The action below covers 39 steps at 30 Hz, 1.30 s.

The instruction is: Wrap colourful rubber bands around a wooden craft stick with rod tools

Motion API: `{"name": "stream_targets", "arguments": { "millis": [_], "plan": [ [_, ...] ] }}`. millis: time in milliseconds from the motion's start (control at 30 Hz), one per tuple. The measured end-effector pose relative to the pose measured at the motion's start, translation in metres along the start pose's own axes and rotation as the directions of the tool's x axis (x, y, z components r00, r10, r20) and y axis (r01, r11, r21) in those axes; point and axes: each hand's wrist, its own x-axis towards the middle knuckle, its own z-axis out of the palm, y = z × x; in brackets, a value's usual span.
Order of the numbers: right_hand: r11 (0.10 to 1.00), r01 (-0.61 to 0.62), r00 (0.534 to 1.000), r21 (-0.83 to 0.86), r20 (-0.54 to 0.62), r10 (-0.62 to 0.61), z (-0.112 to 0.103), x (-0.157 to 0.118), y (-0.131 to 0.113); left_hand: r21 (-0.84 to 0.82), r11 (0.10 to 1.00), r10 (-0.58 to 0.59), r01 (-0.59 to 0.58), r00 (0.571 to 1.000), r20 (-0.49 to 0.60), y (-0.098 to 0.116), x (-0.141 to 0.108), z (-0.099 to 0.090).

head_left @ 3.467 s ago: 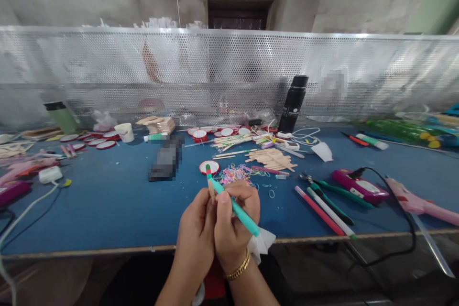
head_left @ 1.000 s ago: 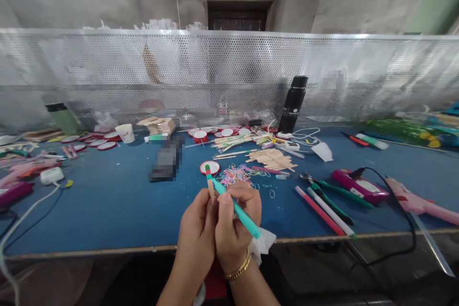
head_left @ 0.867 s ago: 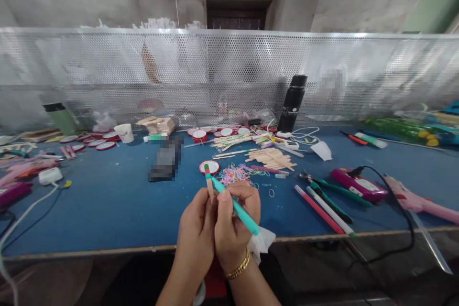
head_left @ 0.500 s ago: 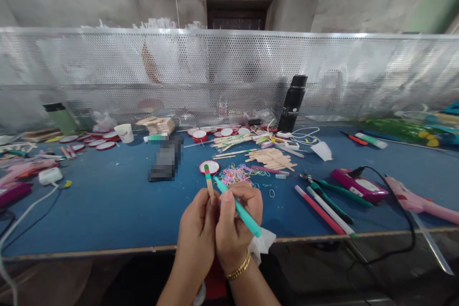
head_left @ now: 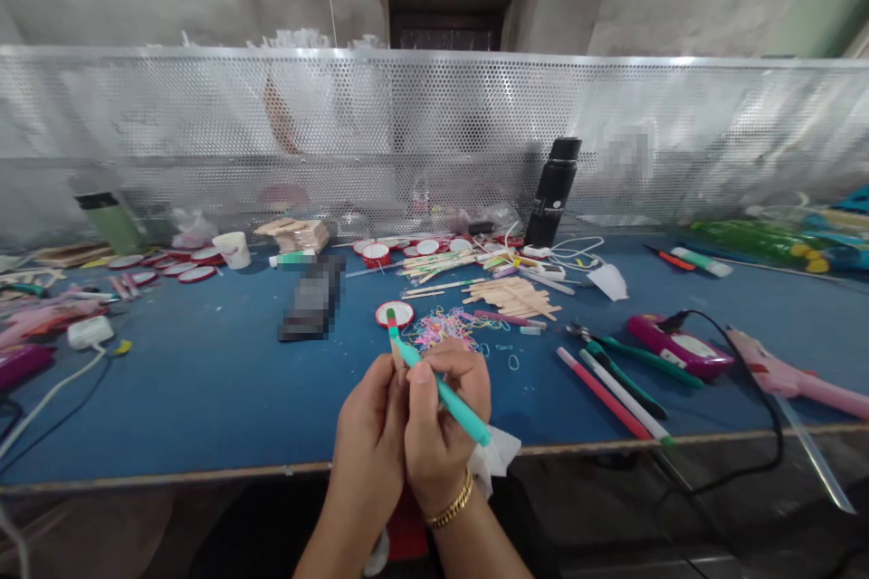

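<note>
My left hand (head_left: 372, 427) is closed around the lower end of a wooden craft stick (head_left: 397, 353). Bands of green and red colour the stick's upper end. In my right hand (head_left: 444, 412) is a turquoise marker (head_left: 463, 412), gripped like a pen, its tip touching the stick just below the coloured bands. Both hands press together above the table's front edge. Behind the stick tip lies a small white disc with a red rim (head_left: 403, 315). A pile of coloured rubber bands (head_left: 444, 326) is just beyond my right hand. White tissue (head_left: 501, 452) shows beneath my right hand.
Plain craft sticks (head_left: 512, 298) lie in a heap beyond the bands. To the right are green-handled pliers (head_left: 628, 375), a red marker (head_left: 604, 393), a purple device (head_left: 679, 348) and a pink glue gun (head_left: 787, 371). A black bottle (head_left: 553, 194) stands behind; a phone (head_left: 312, 298) lies left.
The turquoise marker's tip has moved left and onto the stick, where before it was just to the stick's right. Both hands keep their holds.
</note>
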Motion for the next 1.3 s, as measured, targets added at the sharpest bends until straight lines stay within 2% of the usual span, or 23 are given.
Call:
{"name": "stream_targets", "arguments": {
  "millis": [133, 300, 433, 633, 767, 1000, 1300],
  "plan": [
    [0.999, -0.028, 0.999, -0.025, -0.044, 0.027, -0.0004, -0.0007, 0.0002, 0.021, 1.0, -0.007, 0.007, 1.0, -0.006, -0.0006, -0.0003, 0.0002],
    [1.0, 0.0, 1.0, 0.003, -0.001, 0.0, -0.0004, -0.0001, 0.0003, 0.005, 1.0, -0.012, 0.012, 1.0, 0.004, -0.0019, -0.0006, 0.0001],
    [1.0, -0.014, 0.999, -0.027, -0.051, 0.012, -0.0001, -0.0005, 0.0002, 0.005, 1.0, -0.017, 0.017, 1.0, -0.001, -0.0024, -0.0007, 0.0],
    [1.0, 0.004, 1.0, -0.001, 0.01, -0.004, -0.0006, -0.0006, 0.0001, -0.005, 1.0, -0.012, 0.012, 1.0, 0.004, -0.0027, -0.0003, -0.0003],
    [0.999, -0.009, 0.999, -0.053, -0.043, 0.007, -0.0011, 0.0001, -0.0006, 0.009, 1.0, -0.009, 0.01, 1.0, -0.008, -0.0012, 0.0003, 0.0003],
    [1.0, 0.008, 1.0, 0.008, 0.025, -0.008, -0.0016, -0.0021, 0.0019, -0.024, 1.0, -0.006, 0.006, 1.0, 0.006, -0.0012, 0.0, 0.0005],
    [0.998, -0.032, 0.998, -0.045, -0.058, 0.03, -0.0001, -0.0007, 0.0, 0.014, 1.0, -0.013, 0.013, 1.0, 0.013, -0.003, 0.0001, 0.0005]
  ]
}}
